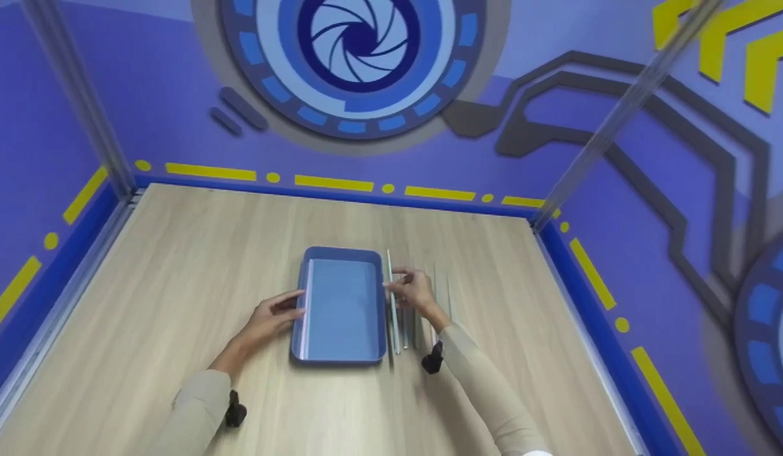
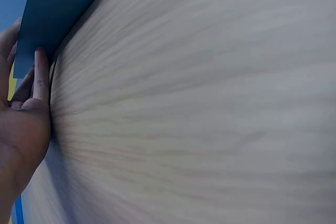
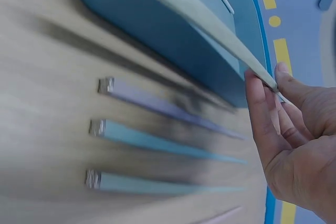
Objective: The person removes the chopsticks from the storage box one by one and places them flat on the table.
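A pale green chopstick with a silver end is pinched between the thumb and fingers of my right hand. It is raised beside the right wall of a blue rectangular tray. My left hand touches the tray's left side with fairly straight fingers, one fingertip against the outer wall. Inside the tray, along its left side, lies a slim pale chopstick. Below my right hand, a lilac chopstick, a blue chopstick and a light green chopstick lie side by side.
Another pinkish chopstick shows partly at the lower edge of the right wrist view. Everything stands on a wood-grain table, closed in by blue printed panels at the back and sides. Metal posts rise at the corners.
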A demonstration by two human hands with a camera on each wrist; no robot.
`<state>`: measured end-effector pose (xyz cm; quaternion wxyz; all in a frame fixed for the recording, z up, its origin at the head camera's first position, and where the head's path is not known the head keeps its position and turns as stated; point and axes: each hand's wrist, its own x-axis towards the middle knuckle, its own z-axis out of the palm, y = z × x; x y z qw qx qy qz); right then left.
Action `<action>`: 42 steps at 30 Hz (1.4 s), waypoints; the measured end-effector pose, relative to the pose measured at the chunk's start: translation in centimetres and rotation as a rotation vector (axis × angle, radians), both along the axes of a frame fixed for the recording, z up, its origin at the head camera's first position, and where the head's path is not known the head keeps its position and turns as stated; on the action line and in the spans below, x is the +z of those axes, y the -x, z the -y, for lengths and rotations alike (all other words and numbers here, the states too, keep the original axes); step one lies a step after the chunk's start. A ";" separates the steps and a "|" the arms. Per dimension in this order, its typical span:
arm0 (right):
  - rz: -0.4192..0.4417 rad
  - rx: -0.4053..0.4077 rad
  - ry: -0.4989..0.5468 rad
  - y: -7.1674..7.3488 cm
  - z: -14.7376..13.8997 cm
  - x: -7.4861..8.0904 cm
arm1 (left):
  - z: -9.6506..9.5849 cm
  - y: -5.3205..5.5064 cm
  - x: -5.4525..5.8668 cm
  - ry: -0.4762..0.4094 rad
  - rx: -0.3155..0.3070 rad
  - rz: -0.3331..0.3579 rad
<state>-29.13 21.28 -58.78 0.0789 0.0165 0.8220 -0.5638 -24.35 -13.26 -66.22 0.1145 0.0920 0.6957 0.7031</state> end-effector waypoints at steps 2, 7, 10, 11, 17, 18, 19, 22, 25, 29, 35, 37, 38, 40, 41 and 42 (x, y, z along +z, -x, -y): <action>-0.005 0.011 0.002 0.1 0.0 -0.3 | 0.6 -0.3 -0.2 -0.015 0.008 0.008; -0.038 -0.039 -0.048 0.3 -1.5 -0.8 | 1.0 -0.5 -0.4 -0.059 -0.034 0.002; -0.042 -0.069 -0.092 0.3 -3.0 -1.0 | 0.9 -0.3 -0.4 -0.071 -0.028 0.007; -0.039 -0.082 -0.102 0.3 -3.5 -1.0 | 0.8 -0.3 -0.4 -0.076 -0.020 0.012; -0.065 -0.167 -0.214 0.6 -6.7 -1.0 | 0.5 0.0 -0.1 -0.097 -0.015 0.032; -0.068 -0.182 -0.227 0.7 -7.3 -0.9 | 0.5 0.0 0.0 -0.096 -0.017 0.029; -0.077 -0.195 -0.240 0.7 -7.9 -0.8 | 0.4 0.0 0.0 -0.095 -0.018 0.029; -0.066 -0.223 -0.231 0.9 -9.5 -0.7 | 0.4 0.0 0.0 -0.070 -0.019 0.021; -0.049 -0.234 -0.224 1.0 -10.8 -0.6 | 0.4 -0.1 0.0 -0.050 -0.008 0.019; -0.051 -0.259 -0.243 1.0 -12.4 -0.7 | 0.4 -0.1 0.0 -0.045 0.000 0.013; -0.062 -0.259 -0.371 0.7 -14.1 -2.1 | 0.3 -0.1 0.1 -0.040 -0.006 0.002; -0.064 -0.240 -0.406 0.6 -14.5 -2.6 | 0.3 -0.1 0.0 -0.018 -0.010 -0.013; -0.067 -0.228 -0.418 0.5 -14.6 -2.9 | 0.3 -0.1 0.0 -0.014 -0.012 -0.016; -0.068 -0.219 -0.425 0.4 -14.8 -3.4 | 0.2 -0.1 0.0 -0.015 -0.014 -0.014; -0.071 -0.214 -0.421 0.3 -14.9 -3.6 | 0.2 -0.1 0.0 -0.013 -0.016 -0.017; -0.074 -0.212 -0.417 0.3 -14.9 -3.8 | 0.2 -0.1 -0.1 -0.011 -0.016 -0.017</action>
